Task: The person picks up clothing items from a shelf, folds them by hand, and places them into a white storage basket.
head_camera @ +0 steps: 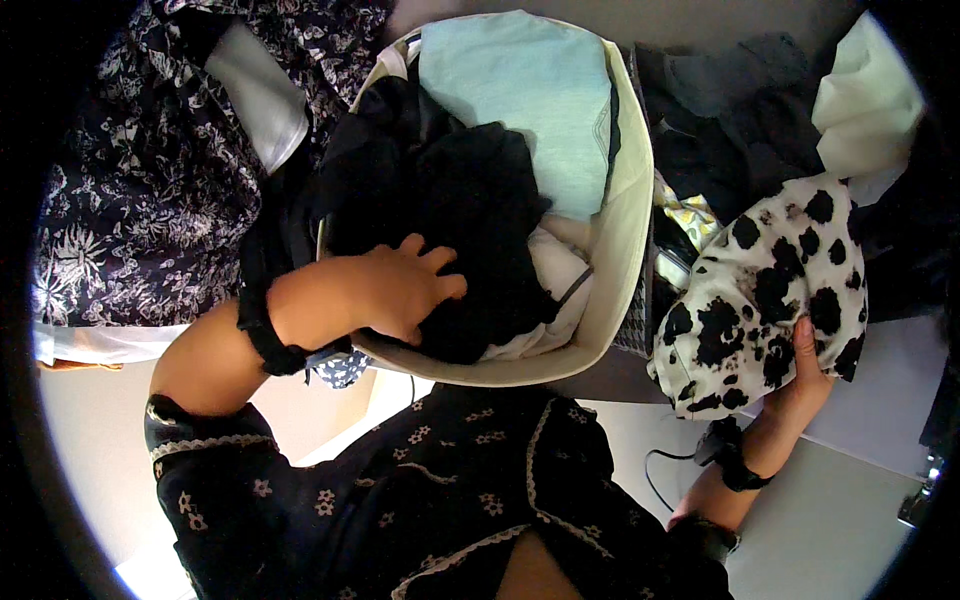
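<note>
My left hand [409, 289] reaches over the near rim of a cream fabric storage basket [637, 187]. Its fingers are spread and press on a bunched black garment [472, 202] inside. Behind that garment a folded pale aqua cloth item [525, 97] stands against the far side of the basket. White fabric [559, 270] shows below it. At the right, my right hand [810, 360] grips a folded white cloth item with black spots [780, 285], thumb on top and the other fingers hidden beneath it.
Black clothing with a white floral print [150, 187] hangs or lies on the left, beside a grey translucent piece [262, 97]. Dark clothes [735, 112] fill the right, with a yellow-and-white patterned cloth [690, 214] and a cream cloth [866, 105]. A dark cable [652, 472] curves near my right wrist.
</note>
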The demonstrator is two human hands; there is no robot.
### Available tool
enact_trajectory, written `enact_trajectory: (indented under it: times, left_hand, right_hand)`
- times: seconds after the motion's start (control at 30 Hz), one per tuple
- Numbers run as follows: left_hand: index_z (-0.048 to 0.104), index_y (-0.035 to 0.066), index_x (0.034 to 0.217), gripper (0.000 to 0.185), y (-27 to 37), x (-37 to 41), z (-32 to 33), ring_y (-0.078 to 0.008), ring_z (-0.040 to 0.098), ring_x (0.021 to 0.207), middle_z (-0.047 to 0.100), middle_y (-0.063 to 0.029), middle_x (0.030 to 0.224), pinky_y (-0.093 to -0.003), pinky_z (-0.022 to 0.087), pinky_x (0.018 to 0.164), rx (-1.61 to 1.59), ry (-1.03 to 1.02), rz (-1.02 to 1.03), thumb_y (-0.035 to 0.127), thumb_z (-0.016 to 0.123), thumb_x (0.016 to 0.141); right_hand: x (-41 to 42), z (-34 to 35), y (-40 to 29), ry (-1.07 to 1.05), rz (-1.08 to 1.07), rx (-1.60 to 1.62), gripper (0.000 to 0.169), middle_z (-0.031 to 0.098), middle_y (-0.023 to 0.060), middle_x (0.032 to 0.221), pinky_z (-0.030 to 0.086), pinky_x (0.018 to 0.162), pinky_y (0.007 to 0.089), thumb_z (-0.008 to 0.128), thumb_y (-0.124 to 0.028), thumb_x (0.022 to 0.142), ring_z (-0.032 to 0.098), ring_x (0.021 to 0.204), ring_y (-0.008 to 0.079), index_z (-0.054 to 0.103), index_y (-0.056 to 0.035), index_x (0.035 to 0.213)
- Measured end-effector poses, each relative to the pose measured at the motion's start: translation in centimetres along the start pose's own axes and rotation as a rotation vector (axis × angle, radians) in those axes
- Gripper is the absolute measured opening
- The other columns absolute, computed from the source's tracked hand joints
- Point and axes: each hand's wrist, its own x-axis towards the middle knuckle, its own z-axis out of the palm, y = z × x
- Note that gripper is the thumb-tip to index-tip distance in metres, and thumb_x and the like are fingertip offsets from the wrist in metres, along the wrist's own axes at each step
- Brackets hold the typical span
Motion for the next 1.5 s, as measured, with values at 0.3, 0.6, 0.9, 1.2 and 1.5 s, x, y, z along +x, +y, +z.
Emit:
enact_trajectory:
  times: [0.3,0.6,0.9,1.2,1.5]
  left_hand:
    - [0.048,0.003,0.119,0.062,-2.4,-3.1,-2.1,-0.0369,0.053,0.107,0.056,-0.0157,0.11,-0.0409,0.044,0.092,-0.355,0.281,0.086,0.006,0.073,0.063]
    - [0.049,-0.001,0.122,0.044,-8.4,-12.9,1.8,-0.0169,0.057,0.097,0.059,-0.0067,0.111,-0.0293,0.044,0.091,-1.244,1.452,-0.068,0.0,0.06,0.079]
    - [0.053,0.001,0.12,0.038,-6.5,-22.5,3.5,-0.021,0.061,0.09,0.062,-0.0086,0.107,-0.0307,0.049,0.079,-1.138,1.876,-0.232,0.013,0.058,0.085]
    - [0.056,0.002,0.116,0.037,-3.6,-21.6,-1.0,-0.0232,0.06,0.097,0.063,-0.0078,0.109,-0.036,0.049,0.087,-1.323,1.825,0.027,0.011,0.062,0.08]
    - [0.056,-0.002,0.116,0.036,-5.0,-27.3,-0.5,-0.0284,0.06,0.102,0.062,-0.0147,0.113,-0.0397,0.048,0.093,-1.223,1.961,0.207,0.007,0.061,0.081]
  right_hand:
    - [-1.0,0.0,0.0,-0.026,-0.109,0.055,0.053,0.058,0.0111,0.121,0.046,0.091,0.035,0.072,-0.01,0.079,0.058,0.105,0.0222,0.051,0.0043,0.125]
    - [-1.5,-0.5,-0.4,-0.027,-0.107,0.06,0.051,0.057,0.0124,0.121,0.049,0.088,0.0346,0.069,-0.007,0.081,0.059,0.103,0.022,0.05,0.0033,0.126]
    - [-1.0,0.0,0.5,-0.063,-0.142,0.129,0.051,0.057,0.0125,0.123,0.049,0.089,0.0355,0.069,-0.006,0.081,0.059,0.105,0.0228,0.05,0.0044,0.127]
    - [3.1,3.3,1.2,-0.172,-0.001,0.187,0.045,0.062,0.013,0.113,0.05,0.085,0.0351,0.076,-0.004,0.075,0.062,0.096,0.022,0.058,0.0053,0.115]
    - [2.1,1.6,1.3,-0.169,0.029,0.119,0.045,0.061,0.0136,0.116,0.047,0.089,0.0345,0.073,-0.01,0.079,0.06,0.101,0.0232,0.057,0.007,0.118]
